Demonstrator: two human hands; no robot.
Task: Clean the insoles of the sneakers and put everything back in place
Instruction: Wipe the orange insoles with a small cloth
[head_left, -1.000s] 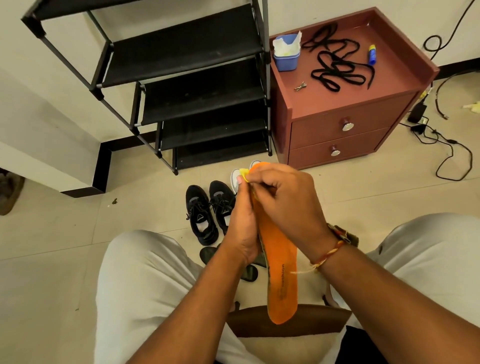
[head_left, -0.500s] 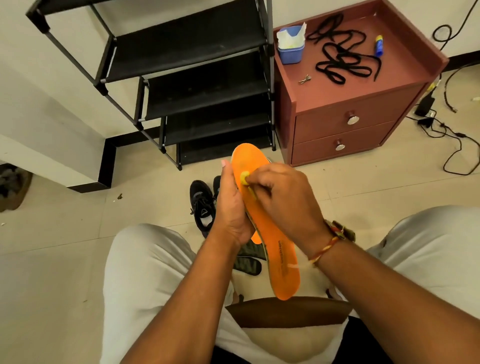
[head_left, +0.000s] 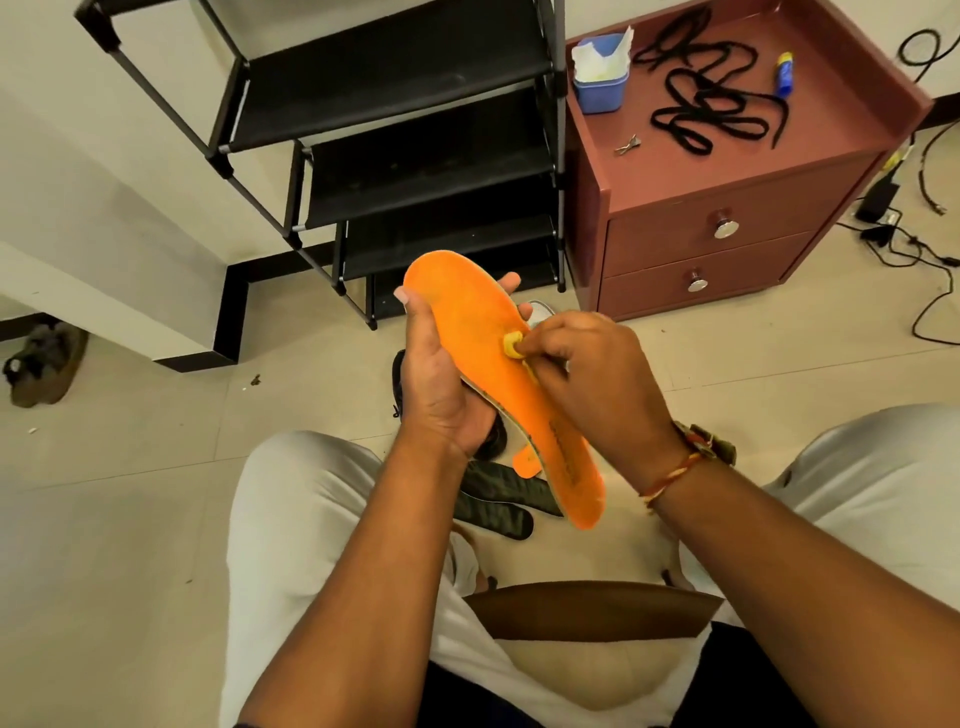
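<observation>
Head view, centre frame: the left hand (head_left: 441, 384) cradles the orange insole (head_left: 467, 312) from beneath, fingers curled round its edge. The right hand (head_left: 592, 379) pinches a small yellow wad (head_left: 513, 345) against its smooth, foot-shaped foam face. Cleaning looks midway. Dark insoles (head_left: 498, 499) and a second orange one (head_left: 527, 460) lie on the tiles below, a black sneaker (head_left: 397, 379) peeks out beside the left hand, and limp black laces (head_left: 711, 104) sprawl unthreaded on the reddish cabinet (head_left: 675, 166), upper right.

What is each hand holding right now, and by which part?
The left hand grips the orange insole from beneath, around its front half. The right hand pinches a small yellow wad against the insole's top face.
</observation>
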